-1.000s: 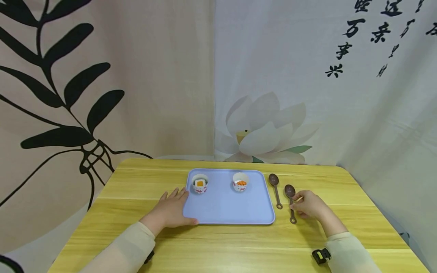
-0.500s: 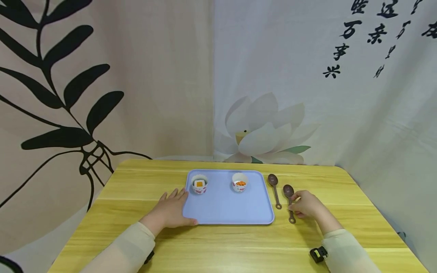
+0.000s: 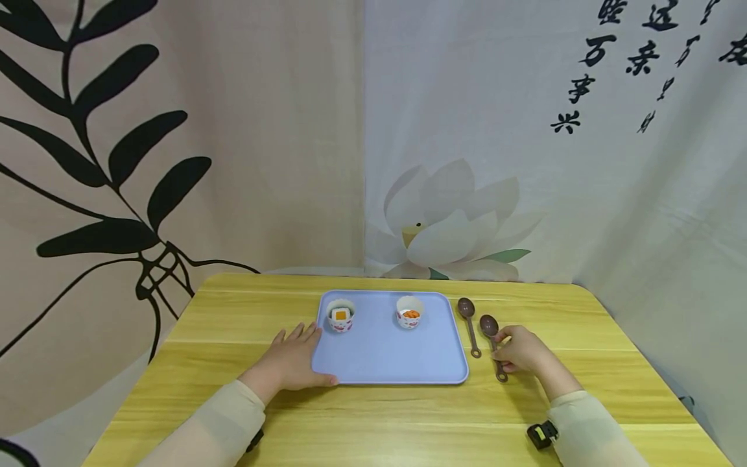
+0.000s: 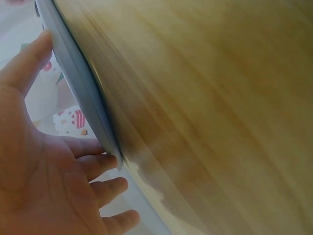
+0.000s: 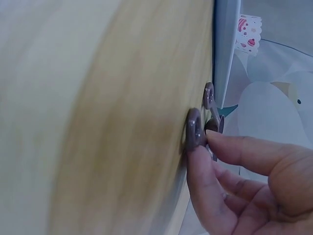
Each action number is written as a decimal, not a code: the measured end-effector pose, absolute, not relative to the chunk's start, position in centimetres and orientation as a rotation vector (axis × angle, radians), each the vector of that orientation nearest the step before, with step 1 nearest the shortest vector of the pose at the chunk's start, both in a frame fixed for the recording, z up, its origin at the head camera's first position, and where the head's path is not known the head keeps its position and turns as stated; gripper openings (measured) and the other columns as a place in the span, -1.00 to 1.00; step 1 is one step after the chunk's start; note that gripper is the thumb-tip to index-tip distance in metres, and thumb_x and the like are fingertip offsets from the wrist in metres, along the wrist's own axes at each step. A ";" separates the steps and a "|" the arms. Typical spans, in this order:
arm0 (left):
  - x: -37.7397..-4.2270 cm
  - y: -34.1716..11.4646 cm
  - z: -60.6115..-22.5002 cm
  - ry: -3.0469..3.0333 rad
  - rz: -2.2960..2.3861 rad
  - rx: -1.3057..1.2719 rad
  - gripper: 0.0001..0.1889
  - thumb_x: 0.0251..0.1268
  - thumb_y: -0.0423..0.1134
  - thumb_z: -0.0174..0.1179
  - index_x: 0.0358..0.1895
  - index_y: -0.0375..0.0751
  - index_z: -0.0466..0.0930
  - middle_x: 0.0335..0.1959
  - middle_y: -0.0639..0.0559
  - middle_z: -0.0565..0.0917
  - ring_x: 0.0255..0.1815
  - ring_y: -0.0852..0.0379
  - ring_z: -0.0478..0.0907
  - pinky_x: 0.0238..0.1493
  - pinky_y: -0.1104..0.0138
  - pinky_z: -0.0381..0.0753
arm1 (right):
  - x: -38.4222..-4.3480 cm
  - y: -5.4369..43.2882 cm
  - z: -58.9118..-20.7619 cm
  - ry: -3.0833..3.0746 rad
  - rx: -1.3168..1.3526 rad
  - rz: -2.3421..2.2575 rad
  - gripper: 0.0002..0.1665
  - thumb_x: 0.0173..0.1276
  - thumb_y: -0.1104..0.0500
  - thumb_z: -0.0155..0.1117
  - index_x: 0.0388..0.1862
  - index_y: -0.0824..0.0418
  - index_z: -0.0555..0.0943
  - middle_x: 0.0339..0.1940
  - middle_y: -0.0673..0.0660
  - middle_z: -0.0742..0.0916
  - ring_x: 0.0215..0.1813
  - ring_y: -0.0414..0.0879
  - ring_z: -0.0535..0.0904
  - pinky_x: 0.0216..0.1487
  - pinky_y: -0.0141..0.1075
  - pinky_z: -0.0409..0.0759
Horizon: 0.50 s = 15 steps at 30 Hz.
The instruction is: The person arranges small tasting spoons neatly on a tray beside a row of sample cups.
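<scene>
My left hand [image 3: 292, 360] rests at the left edge of a light blue tray [image 3: 391, 353], its fingers spread and the thumb at the near edge. In the left wrist view, the fingertips [image 4: 110, 159] touch the tray's rim [image 4: 80, 81]. On the right, my right hand [image 3: 522, 352] pinches the handle of a brown spoon [image 3: 489, 325] between thumb and fingers. The ring at that spoon's handle end [image 5: 194, 128] shows in the right wrist view. A second brown spoon [image 3: 467, 307] lies between it and the tray.
Two patterned paper cups stand on the tray: the left cup [image 3: 341, 323] holds a white and yellow piece, the right cup [image 3: 408, 319] orange bits. A wooden table [image 3: 373, 425] lies under everything. A printed curtain [image 3: 292, 143] hangs behind.
The pinched spoon's bowl has swung slightly left, toward the other spoon, and my right hand has shifted a little left with it. My left hand has stayed at the tray.
</scene>
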<state>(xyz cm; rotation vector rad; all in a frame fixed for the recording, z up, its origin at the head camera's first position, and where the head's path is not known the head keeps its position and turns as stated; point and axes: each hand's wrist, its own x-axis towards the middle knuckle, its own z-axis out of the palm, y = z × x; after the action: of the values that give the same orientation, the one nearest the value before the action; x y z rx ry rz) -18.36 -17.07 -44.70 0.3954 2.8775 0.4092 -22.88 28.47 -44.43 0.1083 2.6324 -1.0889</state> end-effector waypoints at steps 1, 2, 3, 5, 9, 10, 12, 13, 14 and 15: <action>-18.4 -17.1 -44.7 2.878 0.408 0.395 0.24 -0.03 0.49 0.30 0.52 -0.43 0.16 0.56 -0.29 0.15 0.57 -0.36 0.00 0.47 -0.30 -0.11 | -22.9 28.4 -44.4 2.635 0.106 -1.087 -0.64 0.27 0.43 0.35 0.00 0.50 0.49 -0.45 0.20 0.62 -0.48 -0.07 0.59 -0.42 -0.26 0.70; -18.3 -17.1 -44.7 2.879 0.408 0.395 0.24 -0.03 0.49 0.30 0.52 -0.43 0.16 0.56 -0.29 0.15 0.57 -0.36 0.00 0.47 -0.30 -0.11 | -22.9 28.4 -44.4 2.636 0.105 -1.084 -0.64 0.27 0.43 0.35 0.00 0.50 0.49 -0.45 0.20 0.62 -0.49 -0.07 0.58 -0.43 -0.27 0.70; -18.3 -17.1 -44.7 2.878 0.411 0.395 0.24 -0.03 0.49 0.30 0.52 -0.43 0.15 0.56 -0.29 0.15 0.57 -0.36 0.00 0.47 -0.30 -0.12 | -22.9 28.4 -44.4 2.638 0.106 -1.083 -0.64 0.27 0.43 0.35 0.00 0.50 0.49 -0.45 0.20 0.62 -0.49 -0.07 0.58 -0.43 -0.27 0.70; -18.3 -17.1 -44.6 2.876 0.415 0.395 0.24 -0.03 0.49 0.30 0.52 -0.43 0.15 0.56 -0.29 0.15 0.57 -0.36 -0.01 0.47 -0.30 -0.12 | -22.9 28.4 -44.5 2.638 0.108 -1.083 -0.65 0.26 0.43 0.35 -0.01 0.49 0.49 -0.46 0.20 0.62 -0.49 -0.08 0.58 -0.43 -0.27 0.69; -18.2 -17.0 -44.5 2.871 0.421 0.395 0.23 -0.02 0.48 0.30 0.52 -0.43 0.15 0.56 -0.30 0.15 0.57 -0.37 -0.01 0.47 -0.30 -0.12 | -22.9 28.5 -44.7 2.635 0.108 -1.090 -0.65 0.26 0.44 0.35 -0.02 0.48 0.49 -0.46 0.19 0.61 -0.50 -0.08 0.58 -0.44 -0.27 0.70; -18.2 -17.0 -44.5 2.871 0.419 0.395 0.23 -0.02 0.48 0.30 0.52 -0.43 0.15 0.56 -0.30 0.15 0.57 -0.37 -0.01 0.47 -0.30 -0.12 | -22.9 28.5 -44.7 2.633 0.104 -1.094 -0.65 0.26 0.44 0.35 -0.02 0.48 0.49 -0.47 0.19 0.61 -0.50 -0.08 0.58 -0.44 -0.27 0.70; -18.2 -17.0 -44.4 2.871 0.419 0.395 0.23 -0.01 0.48 0.31 0.51 -0.43 0.16 0.56 -0.30 0.15 0.57 -0.37 -0.01 0.47 -0.30 -0.11 | -23.0 28.6 -44.8 2.625 0.094 -1.105 -0.64 0.25 0.44 0.35 -0.01 0.49 0.48 -0.46 0.19 0.62 -0.50 -0.08 0.58 -0.44 -0.26 0.70; -18.2 -17.0 -44.4 2.872 0.418 0.394 0.23 -0.01 0.48 0.31 0.51 -0.43 0.16 0.56 -0.30 0.15 0.56 -0.37 0.00 0.47 -0.30 -0.11 | -23.0 28.7 -44.8 2.619 0.089 -1.112 -0.64 0.26 0.44 0.35 -0.01 0.49 0.47 -0.46 0.19 0.62 -0.49 -0.08 0.58 -0.43 -0.26 0.70; -18.2 -17.0 -44.4 2.872 0.419 0.395 0.23 -0.02 0.47 0.31 0.51 -0.43 0.16 0.56 -0.31 0.15 0.56 -0.37 0.00 0.47 -0.30 -0.11 | -23.0 28.7 -44.9 2.611 0.094 -1.122 -0.64 0.25 0.44 0.35 0.00 0.49 0.47 -0.46 0.19 0.62 -0.49 -0.08 0.59 -0.43 -0.26 0.70; -18.2 -17.0 -44.4 2.871 0.423 0.396 0.22 -0.02 0.47 0.31 0.51 -0.44 0.16 0.56 -0.31 0.15 0.56 -0.37 0.00 0.47 -0.30 -0.11 | -23.0 28.8 -45.0 2.607 0.088 -1.128 -0.63 0.25 0.44 0.35 0.00 0.49 0.46 -0.46 0.19 0.62 -0.49 -0.08 0.59 -0.43 -0.26 0.70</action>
<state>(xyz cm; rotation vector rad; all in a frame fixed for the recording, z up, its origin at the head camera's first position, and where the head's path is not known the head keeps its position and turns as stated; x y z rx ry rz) -18.24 -16.97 -44.40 0.3960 2.8713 0.4226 -23.04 28.82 -44.96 0.0883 2.6068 -1.1284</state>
